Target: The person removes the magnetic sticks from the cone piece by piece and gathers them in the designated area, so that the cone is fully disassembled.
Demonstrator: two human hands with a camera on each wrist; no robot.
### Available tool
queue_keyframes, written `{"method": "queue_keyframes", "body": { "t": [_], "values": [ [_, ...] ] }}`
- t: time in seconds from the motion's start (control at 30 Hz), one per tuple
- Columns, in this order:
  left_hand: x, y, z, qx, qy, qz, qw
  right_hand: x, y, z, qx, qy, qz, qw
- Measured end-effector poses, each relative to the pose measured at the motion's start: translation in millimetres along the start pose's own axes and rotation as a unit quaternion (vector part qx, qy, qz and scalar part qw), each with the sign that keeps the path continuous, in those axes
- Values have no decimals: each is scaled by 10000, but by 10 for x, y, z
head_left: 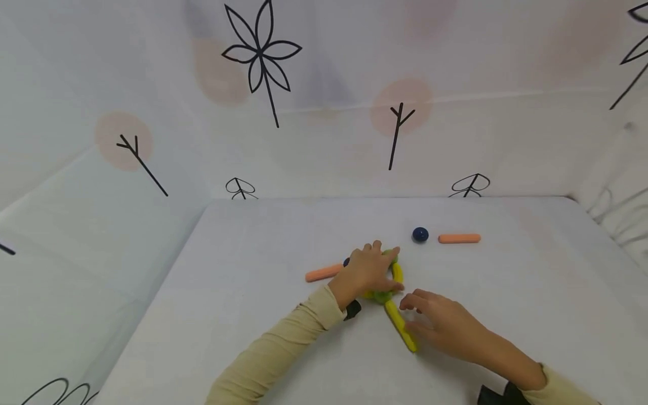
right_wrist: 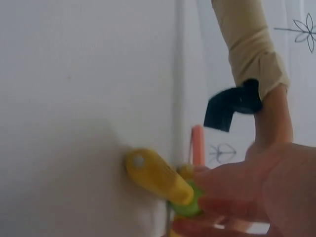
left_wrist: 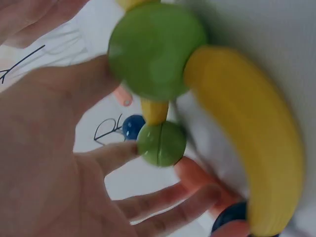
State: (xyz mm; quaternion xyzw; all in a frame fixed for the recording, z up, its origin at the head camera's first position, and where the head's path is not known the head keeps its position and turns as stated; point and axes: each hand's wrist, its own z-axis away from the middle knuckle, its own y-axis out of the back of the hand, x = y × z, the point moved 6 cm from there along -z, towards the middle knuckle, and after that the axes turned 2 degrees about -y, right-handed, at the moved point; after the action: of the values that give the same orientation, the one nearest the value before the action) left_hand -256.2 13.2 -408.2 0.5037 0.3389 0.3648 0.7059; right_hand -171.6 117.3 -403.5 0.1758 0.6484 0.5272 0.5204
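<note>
Green balls join yellow sticks in a small build on the white table. My left hand [head_left: 365,271] is spread over it. In the left wrist view the thumb is at the large green ball [left_wrist: 157,52], and the index fingertip is at the smaller green ball [left_wrist: 162,144]. A curved yellow stick [left_wrist: 256,133] runs from the large ball to a dark blue ball [left_wrist: 229,217]. To the right of the straight yellow stick [head_left: 401,326] is my right hand [head_left: 448,326], loosely bent, its fingertips close to the stick and the near green ball [head_left: 382,297].
An orange stick [head_left: 324,273] points left from beside the left hand. Farther back lie a loose dark blue ball [head_left: 420,235] and another orange stick [head_left: 459,238]. Patterned white cloth [head_left: 324,152] hangs behind and beside the table.
</note>
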Motion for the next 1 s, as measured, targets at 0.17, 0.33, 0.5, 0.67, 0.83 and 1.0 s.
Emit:
{"method": "queue_keyframes", "body": {
  "t": [0.17, 0.33, 0.5, 0.67, 0.83, 1.0],
  "values": [
    [-19, -3, 9, 299, -419, 325, 9981, -39, -129, 1, 185, -231, -106, 9995],
    [-28, 6, 56, -201, -1555, 1069, 9818, -22, -202, -9, 225, -390, -331, 9984],
    [-58, -9, 106, -527, -1936, 1435, 9691, 28, -187, -19, 229, -643, -465, 9966],
    [-32, -36, 117, -377, -2009, 1422, 9685, 135, -111, -47, 425, -749, -363, 9956],
    [-12, -73, 96, -252, -1788, 1358, 9741, 265, -36, -39, 687, -601, -312, 9953],
    [4, -99, 79, 9, -1594, 1283, 9788, 311, 2, -34, 692, -589, -271, 9955]
  ]
}}
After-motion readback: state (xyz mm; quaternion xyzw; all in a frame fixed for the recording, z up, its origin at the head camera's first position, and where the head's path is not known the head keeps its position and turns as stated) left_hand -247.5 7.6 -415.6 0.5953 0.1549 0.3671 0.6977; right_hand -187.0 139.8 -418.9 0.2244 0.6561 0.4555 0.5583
